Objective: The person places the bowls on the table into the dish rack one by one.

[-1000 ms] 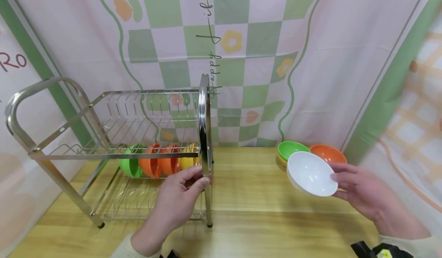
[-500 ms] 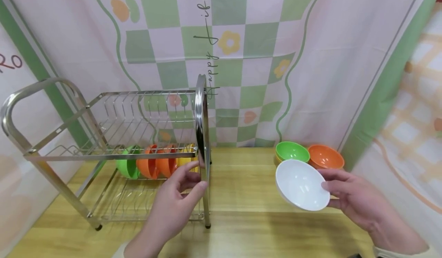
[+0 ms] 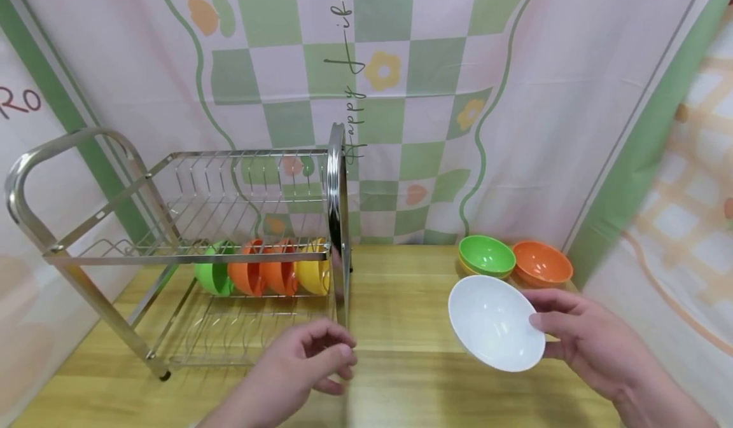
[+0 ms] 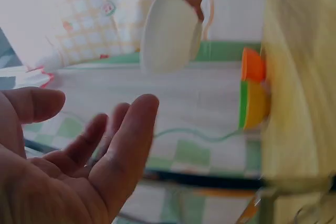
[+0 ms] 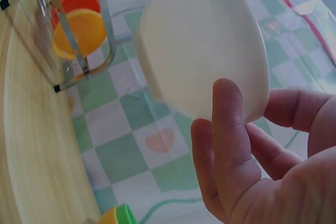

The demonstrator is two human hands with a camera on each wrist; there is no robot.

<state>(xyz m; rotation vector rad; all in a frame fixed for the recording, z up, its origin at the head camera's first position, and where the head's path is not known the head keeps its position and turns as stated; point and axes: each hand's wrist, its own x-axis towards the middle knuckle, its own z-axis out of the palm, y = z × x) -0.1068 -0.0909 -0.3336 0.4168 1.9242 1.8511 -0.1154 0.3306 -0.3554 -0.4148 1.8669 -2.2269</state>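
Note:
A white bowl (image 3: 495, 324) is tilted with its inside toward the head camera. My right hand (image 3: 590, 339) pinches its right rim, thumb inside and fingers behind, as the right wrist view shows on the bowl's underside (image 5: 202, 40). My left hand (image 3: 298, 367) holds nothing; its fingers are loosely bent in front of the metal dish rack (image 3: 183, 259), near its right leg. In the left wrist view, the left thumb and fingers (image 4: 126, 156) stand apart with a gap between them. Green, orange and yellow bowls (image 3: 312, 272) stand on edge in the rack's lower tier.
At the back right of the wooden table (image 3: 401, 326), a green bowl (image 3: 487, 254) sits nested on a yellow one, beside an orange bowl (image 3: 543, 264). The rack's shiny side frame (image 3: 338, 193) rises left of them. A checkered curtain (image 3: 383, 116) hangs behind.
My left hand has let go of the rack's right leg and drawn back toward me. The right hand has brought the white bowl a little left and nearer.

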